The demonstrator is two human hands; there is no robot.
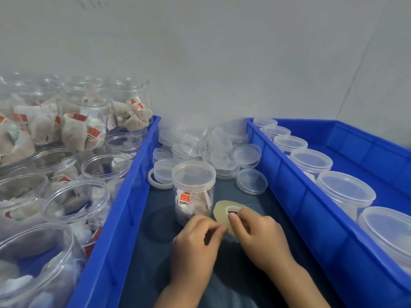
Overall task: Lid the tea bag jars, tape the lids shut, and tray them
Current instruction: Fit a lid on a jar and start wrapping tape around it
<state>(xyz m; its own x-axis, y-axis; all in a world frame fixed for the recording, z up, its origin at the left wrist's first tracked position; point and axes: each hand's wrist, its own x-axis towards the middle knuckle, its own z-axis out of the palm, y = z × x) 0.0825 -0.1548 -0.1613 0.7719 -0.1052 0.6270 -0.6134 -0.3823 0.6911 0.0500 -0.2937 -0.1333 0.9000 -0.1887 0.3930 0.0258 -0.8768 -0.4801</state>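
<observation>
Both hands pinching tape roll (pixel 224 210), left hand (pixel 195 238), right hand (pixel 260 236), lidded jar (pixel 193 192) beside, red tags' print seemingly unreadable

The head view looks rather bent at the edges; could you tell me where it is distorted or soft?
Head view: wide-angle bowing curves the right blue tray and stretches the nearest open jar at lower left; the far jars are hazy; both hands on the tape roll are slightly soft; light is flat.

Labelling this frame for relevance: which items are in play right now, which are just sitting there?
In play: yellowish clear tape roll, held by right hand; left hand pinching at its edge; lidded clear plastic tea bag jar.

Sitting there: pile of loose clear lids; open filled jars in left blue bin; lidded jars in right blue tray.
</observation>
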